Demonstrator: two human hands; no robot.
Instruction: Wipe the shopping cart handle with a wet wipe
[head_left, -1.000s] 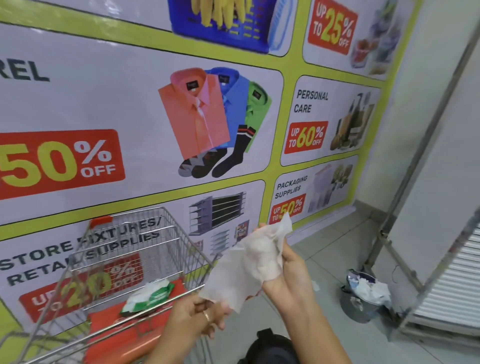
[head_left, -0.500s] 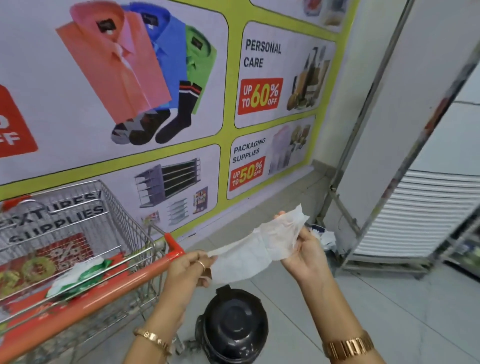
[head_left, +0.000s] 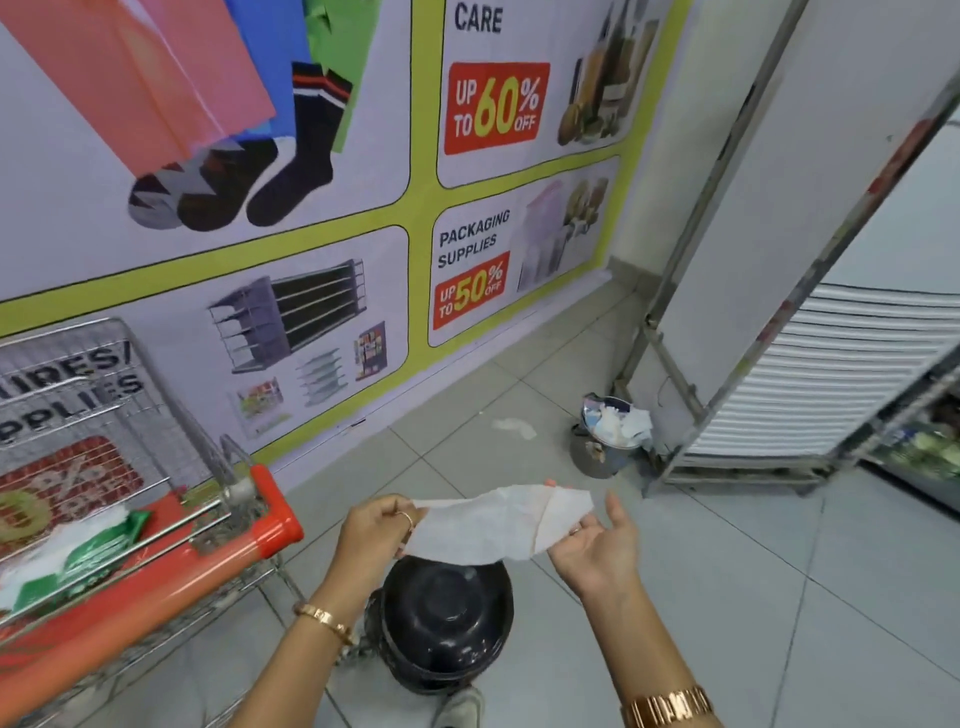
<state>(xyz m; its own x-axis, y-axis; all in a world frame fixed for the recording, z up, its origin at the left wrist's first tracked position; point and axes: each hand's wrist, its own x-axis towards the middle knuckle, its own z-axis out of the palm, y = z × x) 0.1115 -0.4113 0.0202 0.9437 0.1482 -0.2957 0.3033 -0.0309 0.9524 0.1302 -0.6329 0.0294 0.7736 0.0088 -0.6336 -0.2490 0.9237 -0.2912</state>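
A white wet wipe (head_left: 493, 525) is stretched flat between both hands, above the floor and to the right of the cart. My left hand (head_left: 374, 535) pinches its left end. My right hand (head_left: 597, 545) is palm up, fingers under the wipe's right end. The orange shopping cart handle (head_left: 156, 592) runs along the lower left, apart from both hands. A green and white wipes pack (head_left: 78, 551) lies in the cart's wire seat behind the handle.
A black round lidded bin (head_left: 441, 613) stands on the floor right below the wipe. A small metal bucket (head_left: 608, 436) stuffed with used wipes sits by a metal-framed panel (head_left: 779, 312) at the right. A poster wall (head_left: 311, 208) lies ahead. The floor is grey tile.
The view has swung right and down. The hands have spread the crumpled wipe out flat and lowered it over the black bin, further from the cart.
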